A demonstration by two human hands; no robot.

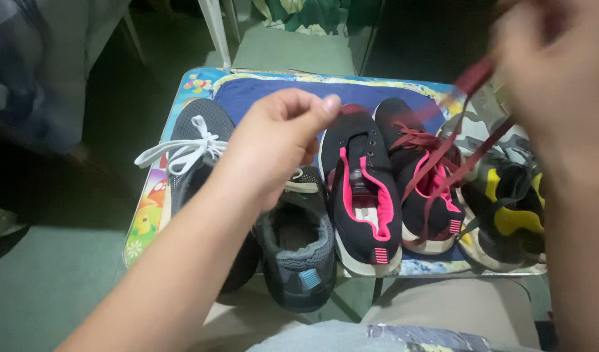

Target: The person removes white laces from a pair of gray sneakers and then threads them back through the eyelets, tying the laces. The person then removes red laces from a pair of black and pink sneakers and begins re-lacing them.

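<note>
Red lace runs from black-pink shoe up into pinching right hand; left hand loosely closed, empty.

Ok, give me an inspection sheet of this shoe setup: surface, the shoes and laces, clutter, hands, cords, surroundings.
Surface: colourful printed small table.
Job's things: dark red shoelace, threaded in black-and-pink knit shoe; its unlaced twin beside it.
Clutter: grey mesh shoe with white laces; unlaced grey shoe; camouflage-and-yellow shoe.
Grippers: right hand blurred, pulling lace; left hand pinched, contents unclear.
Cables: nothing seen.
Surroundings: green floor, white chair leg.
</note>
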